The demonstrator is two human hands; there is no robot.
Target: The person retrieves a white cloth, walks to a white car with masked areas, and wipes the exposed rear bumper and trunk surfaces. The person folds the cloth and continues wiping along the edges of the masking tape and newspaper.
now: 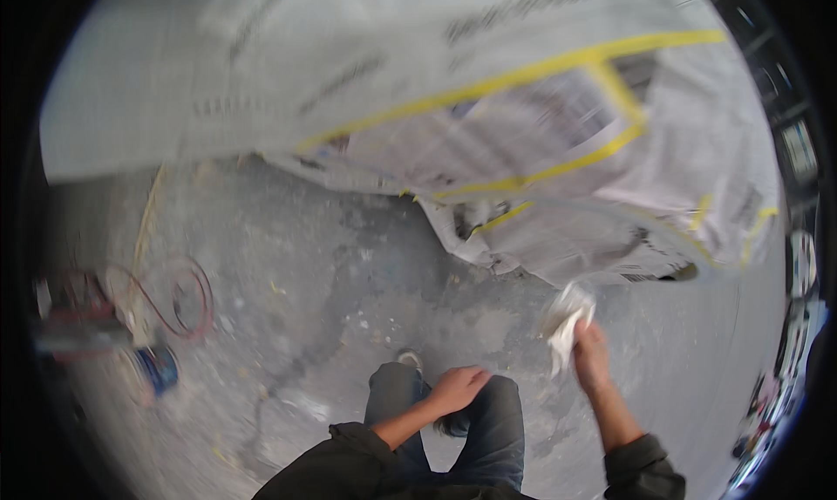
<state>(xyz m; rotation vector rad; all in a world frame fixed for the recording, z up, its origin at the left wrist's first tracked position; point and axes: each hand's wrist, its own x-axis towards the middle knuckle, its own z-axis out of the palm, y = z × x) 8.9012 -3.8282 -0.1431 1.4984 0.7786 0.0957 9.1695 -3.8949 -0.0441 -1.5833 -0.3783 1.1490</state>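
Observation:
My right hand [592,360] is closed on a crumpled white cloth [568,327], which sticks out past the fingers and is blurred by motion. It is held out to the right of my knees, just short of the paper-covered object. My left hand [458,390] is over my knees with its back turned up; its fingers are smeared, and nothing shows in it. In front of me stands a large object wrapped in whitish printed masking paper [558,177]. Strips of yellow tape [523,74] run along the paper's seams, and its lower edge hangs loose and wrinkled.
The grey concrete floor [305,326] is spotted with pale stains. At the left lie a red looped hose [207,299] and a blue can-like container [157,369]. Dark shelving [798,151] lines the far right, with assorted items [767,404] heaped below it.

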